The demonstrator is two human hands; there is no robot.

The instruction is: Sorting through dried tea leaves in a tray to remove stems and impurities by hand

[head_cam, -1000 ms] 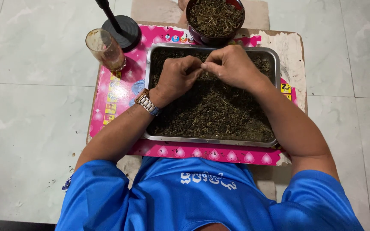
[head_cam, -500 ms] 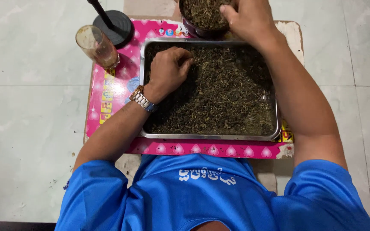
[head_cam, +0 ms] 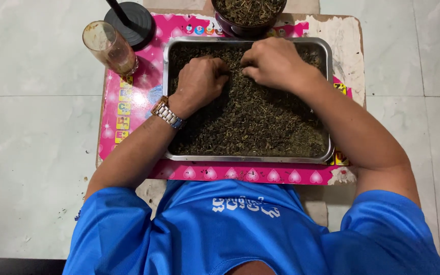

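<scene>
A steel tray full of dark dried leaves sits on a small pink table. My left hand, with a metal watch on the wrist, rests knuckles-up in the leaves at the tray's upper left, fingers curled into them. My right hand lies beside it at the tray's upper middle, fingers bent down into the leaves. The fingertips of both hands are buried or hidden. A dark bowl holding more dried leaves stands just beyond the tray.
A glass with a little brownish liquid stands at the table's far left corner. A black round base with a rod is behind it. Pale tiled floor surrounds the table. My blue shirt fills the bottom.
My right hand came back from the dark bowl down into the tray, beside my left hand. The left hand has stayed in the leaves.
</scene>
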